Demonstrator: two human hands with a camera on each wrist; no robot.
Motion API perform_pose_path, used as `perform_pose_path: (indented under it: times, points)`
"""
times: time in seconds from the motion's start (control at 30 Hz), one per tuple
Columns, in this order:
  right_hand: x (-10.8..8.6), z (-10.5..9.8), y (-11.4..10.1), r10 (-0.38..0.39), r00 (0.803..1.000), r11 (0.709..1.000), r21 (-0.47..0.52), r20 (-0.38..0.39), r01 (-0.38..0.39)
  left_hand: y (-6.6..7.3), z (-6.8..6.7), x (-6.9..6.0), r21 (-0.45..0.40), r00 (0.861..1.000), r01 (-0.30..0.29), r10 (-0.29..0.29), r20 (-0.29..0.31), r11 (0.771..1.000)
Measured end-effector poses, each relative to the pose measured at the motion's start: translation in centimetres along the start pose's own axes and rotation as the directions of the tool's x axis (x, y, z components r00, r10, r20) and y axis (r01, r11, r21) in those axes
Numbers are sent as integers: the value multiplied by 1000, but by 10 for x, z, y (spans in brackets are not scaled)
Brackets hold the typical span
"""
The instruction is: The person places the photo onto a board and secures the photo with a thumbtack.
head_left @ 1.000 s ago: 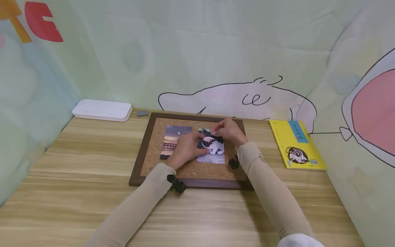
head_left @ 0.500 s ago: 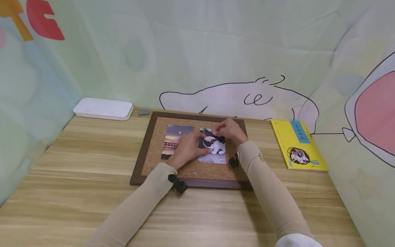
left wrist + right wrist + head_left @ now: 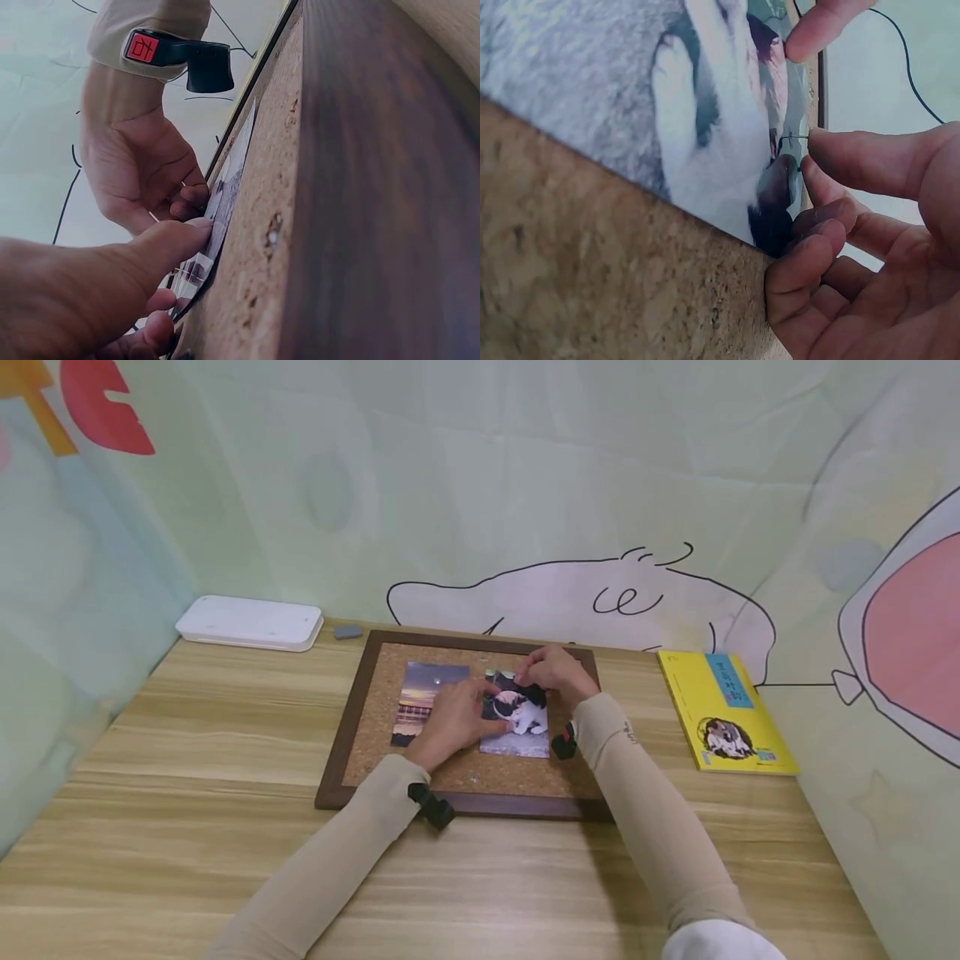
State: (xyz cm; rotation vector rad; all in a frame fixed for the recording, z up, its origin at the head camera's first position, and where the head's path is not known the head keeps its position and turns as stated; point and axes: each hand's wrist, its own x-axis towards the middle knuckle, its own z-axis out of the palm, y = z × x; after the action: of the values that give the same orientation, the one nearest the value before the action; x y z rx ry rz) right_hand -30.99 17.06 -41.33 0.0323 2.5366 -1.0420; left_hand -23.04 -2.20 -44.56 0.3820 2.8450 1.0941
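A framed corkboard (image 3: 420, 778) lies flat on the wooden table. On its right half is a photo of a black-and-white cat (image 3: 517, 745). My left hand (image 3: 452, 717) presses this photo with spread thumb and fingers, the thumb near its middle. At the photo's top edge, my right hand (image 3: 557, 672) pinches a pin (image 3: 795, 137), whose thin metal point meets the picture in the right wrist view. Fingertips cover the pin's head. A sunset photo (image 3: 435, 675) on the board's left half has a small pin near its top; my left hand partly hides it.
Behind the board at the left are a white case (image 3: 251, 622) and a small grey block (image 3: 348, 632). To the right lies a yellow book (image 3: 697, 714). Printed cloth walls (image 3: 465, 510) border the table.
The right wrist and forearm have shifted slightly left, with the fingers still at the cat photo's top edge. The left hand stays in place on the photo.
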Motion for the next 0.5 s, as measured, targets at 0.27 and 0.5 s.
perform_pose_path:
  times: [0.27,0.5]
  points:
    - [-6,5,-6,32,999,992,-124,-27,-35,0,2,-3,8,1000,-14,15,-10,1000]
    - [-10,10,-9,2,998,987,-162,-60,-12,1,-2,-3,32,1000,-11,10,9,999]
